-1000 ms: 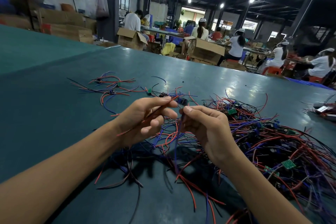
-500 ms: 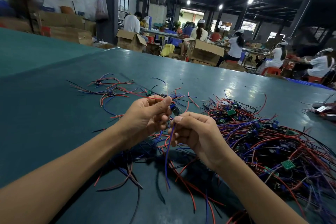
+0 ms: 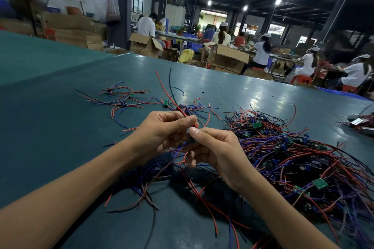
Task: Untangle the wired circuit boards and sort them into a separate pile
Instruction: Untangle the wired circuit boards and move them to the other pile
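Both hands meet over the green table (image 3: 60,127) and hold one wired circuit board between them; the board itself is mostly hidden by my fingers. My left hand (image 3: 164,133) pinches its red and black wires (image 3: 168,91), which stick up and away from me. My right hand (image 3: 214,151) pinches the board's other side, with blue and red wires hanging under it. A large tangled heap of wired boards (image 3: 303,157) lies to the right. A small spread pile of separated boards (image 3: 123,99) lies at the far left.
More loose wires (image 3: 145,192) trail on the table under my forearms. A metal object with wires (image 3: 360,123) sits at the right edge. Beyond the table are cardboard boxes (image 3: 144,44) and several seated people working at benches.
The red and black wires now swing upward, standing above my left hand. The blue wire that hung straight down below my hands has been drawn up. Both hands stay close together.
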The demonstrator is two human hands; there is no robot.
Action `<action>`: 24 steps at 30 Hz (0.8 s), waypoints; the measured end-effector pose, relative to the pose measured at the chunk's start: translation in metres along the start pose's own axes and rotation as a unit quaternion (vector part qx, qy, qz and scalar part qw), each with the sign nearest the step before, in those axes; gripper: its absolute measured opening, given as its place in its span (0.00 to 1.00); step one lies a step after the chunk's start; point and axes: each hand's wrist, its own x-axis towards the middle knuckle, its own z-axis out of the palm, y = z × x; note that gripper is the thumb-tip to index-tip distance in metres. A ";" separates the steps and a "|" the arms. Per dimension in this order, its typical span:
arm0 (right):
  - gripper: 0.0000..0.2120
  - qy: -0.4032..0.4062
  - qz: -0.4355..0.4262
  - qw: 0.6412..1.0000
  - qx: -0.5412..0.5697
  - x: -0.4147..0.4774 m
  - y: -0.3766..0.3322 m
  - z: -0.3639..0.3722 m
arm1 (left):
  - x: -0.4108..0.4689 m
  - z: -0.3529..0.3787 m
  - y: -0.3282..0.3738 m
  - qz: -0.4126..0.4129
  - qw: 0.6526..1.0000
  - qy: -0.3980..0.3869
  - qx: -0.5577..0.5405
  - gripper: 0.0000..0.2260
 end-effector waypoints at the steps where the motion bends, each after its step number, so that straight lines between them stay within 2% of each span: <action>1: 0.12 0.003 -0.002 1.000 -0.006 0.000 0.000 0.001 | 0.000 0.000 0.001 -0.006 1.000 -0.004 0.006 0.12; 6: 0.12 0.003 -0.007 0.996 -0.085 -0.002 -0.002 0.004 | 0.002 -0.003 0.005 -0.024 0.999 0.007 0.036 0.11; 12: 0.12 -0.060 0.019 0.990 -0.128 -0.007 -0.006 0.008 | 0.007 -0.021 0.016 -0.051 0.993 0.104 -0.030 0.07; 18: 0.11 -0.101 0.018 0.983 -0.151 -0.011 -0.004 0.010 | 0.012 -0.041 0.024 -0.071 0.966 0.206 -0.136 0.07; 24: 0.12 -0.087 0.026 0.981 -0.173 -0.011 -0.001 0.007 | 0.011 -0.040 0.024 -0.099 0.947 0.192 -0.239 0.07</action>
